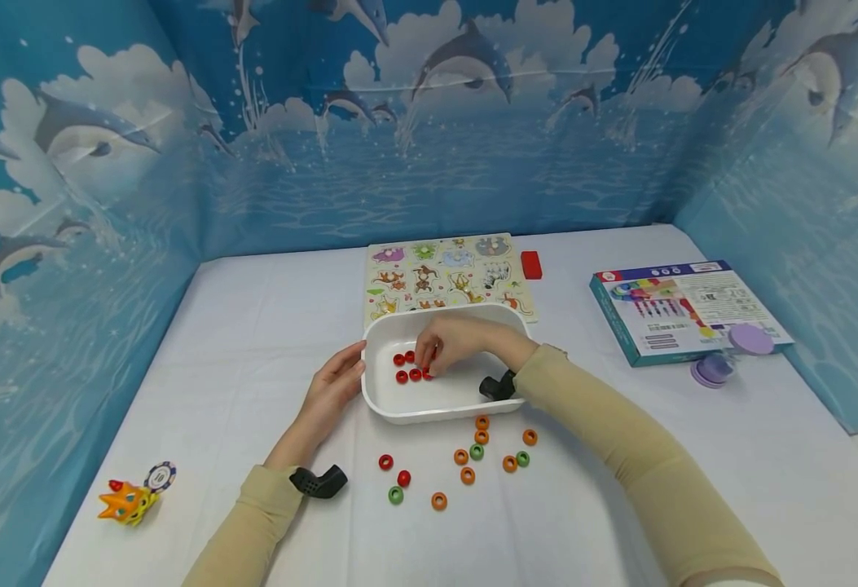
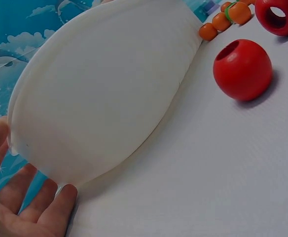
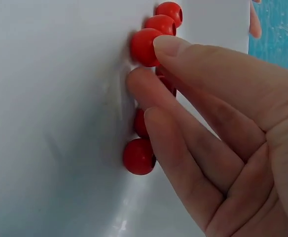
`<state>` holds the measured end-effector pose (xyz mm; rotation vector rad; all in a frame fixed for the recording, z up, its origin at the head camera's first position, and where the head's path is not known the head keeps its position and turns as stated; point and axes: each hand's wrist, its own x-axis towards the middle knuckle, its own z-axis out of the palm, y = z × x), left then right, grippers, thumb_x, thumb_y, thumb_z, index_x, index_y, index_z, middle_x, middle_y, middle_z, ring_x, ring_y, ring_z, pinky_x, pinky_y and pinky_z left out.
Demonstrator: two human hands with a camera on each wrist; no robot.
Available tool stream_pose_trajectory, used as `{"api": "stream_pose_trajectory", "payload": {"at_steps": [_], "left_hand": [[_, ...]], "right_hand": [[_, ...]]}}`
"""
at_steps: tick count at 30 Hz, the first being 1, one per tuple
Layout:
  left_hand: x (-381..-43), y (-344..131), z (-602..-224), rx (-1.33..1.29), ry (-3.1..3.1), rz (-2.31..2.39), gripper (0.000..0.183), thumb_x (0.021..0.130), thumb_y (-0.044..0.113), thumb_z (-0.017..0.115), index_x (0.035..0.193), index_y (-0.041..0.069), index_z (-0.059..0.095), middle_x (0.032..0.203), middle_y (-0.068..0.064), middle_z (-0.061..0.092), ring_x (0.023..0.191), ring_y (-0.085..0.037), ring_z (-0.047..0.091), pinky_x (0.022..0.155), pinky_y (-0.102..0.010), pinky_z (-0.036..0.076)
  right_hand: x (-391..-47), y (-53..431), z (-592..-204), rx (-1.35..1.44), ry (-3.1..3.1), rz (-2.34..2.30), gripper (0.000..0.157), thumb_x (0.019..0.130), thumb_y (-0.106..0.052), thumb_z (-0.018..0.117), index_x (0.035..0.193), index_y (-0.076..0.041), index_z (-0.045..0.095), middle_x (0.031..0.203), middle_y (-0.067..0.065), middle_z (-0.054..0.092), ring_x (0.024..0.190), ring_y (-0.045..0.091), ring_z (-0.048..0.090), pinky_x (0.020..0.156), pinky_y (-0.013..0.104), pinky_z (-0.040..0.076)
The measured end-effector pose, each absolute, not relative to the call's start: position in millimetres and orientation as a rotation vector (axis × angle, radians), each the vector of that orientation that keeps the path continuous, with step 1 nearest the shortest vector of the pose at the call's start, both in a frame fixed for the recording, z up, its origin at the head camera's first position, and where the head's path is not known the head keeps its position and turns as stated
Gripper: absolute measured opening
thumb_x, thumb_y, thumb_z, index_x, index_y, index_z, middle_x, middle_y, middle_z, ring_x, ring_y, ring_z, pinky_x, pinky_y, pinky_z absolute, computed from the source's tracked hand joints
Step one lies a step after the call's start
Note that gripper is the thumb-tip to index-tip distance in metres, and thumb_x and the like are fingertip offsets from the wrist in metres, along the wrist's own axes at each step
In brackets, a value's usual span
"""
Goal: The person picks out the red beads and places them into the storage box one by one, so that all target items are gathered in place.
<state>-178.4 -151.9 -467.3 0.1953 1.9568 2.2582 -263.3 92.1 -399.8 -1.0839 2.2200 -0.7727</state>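
A white tray (image 1: 439, 414) stands mid-table with several red beads (image 1: 402, 377) in two rows on its floor. Inside it, my right hand (image 1: 458, 342) pinches a red bead (image 3: 144, 48) between thumb and finger at the end of a row; other red beads lie beside the fingers. At the tray's left end, my left hand (image 1: 332, 393) touches the outer wall with extended fingers (image 2: 57, 210). Loose red beads (image 1: 386, 462), orange beads (image 1: 439, 501) and green beads (image 1: 395, 495) lie on the cloth in front. My right hand hides some of the tray floor.
Behind the tray lies an animal puzzle board (image 1: 423, 277), with a red block (image 1: 531, 265) beside it. A flat game box (image 1: 685, 314) and a purple-lidded container (image 1: 715, 369) are at the right. An orange-yellow toy (image 1: 128, 503) and a round chip (image 1: 160, 476) sit far left.
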Motion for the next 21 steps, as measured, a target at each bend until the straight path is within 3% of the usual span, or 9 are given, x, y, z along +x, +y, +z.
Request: {"api": "stream_pose_trajectory", "payload": {"at_steps": [9,14,21], "left_hand": [[-179,-153,-469,0.193,1.970,2.238,0.050,0.083,0.035,0.061,0.129,0.018,0.047,0.132,-0.004,0.043,0.116,-0.019,0.045,0.091,-0.029,0.042],[-179,-152,-469,0.200,1.975,2.231,0.051,0.083,0.036,0.061,0.129,0.018,0.046,0.133,-0.004,0.042,0.117,-0.019,0.045,0.091,-0.029,0.042],[-179,-153,-468,0.192,1.969,2.230,0.052,0.083,0.035,0.061,0.130,0.017,0.045,0.133,-0.004,0.042,0.117,-0.020,0.044,0.091,-0.029,0.042]], "right_hand": [[-253,105,-369,-1.107,2.251,-0.943,0.024,0.081,-0.012,0.066,0.104,-0.007,0.064,0.100,0.007,0.063,0.081,0.010,0.060,0.066,0.026,0.052],[-222,110,-354,-1.209,2.241,-0.983,0.026,0.082,-0.019,0.066,0.106,-0.011,0.064,0.101,-0.001,0.063,0.086,0.005,0.058,0.074,0.023,0.050],[-168,109,-359,-1.299,2.107,-1.071,0.021,0.081,-0.018,0.066,0.102,-0.019,0.064,0.096,-0.010,0.062,0.083,0.003,0.058,0.075,0.023,0.050]]}}
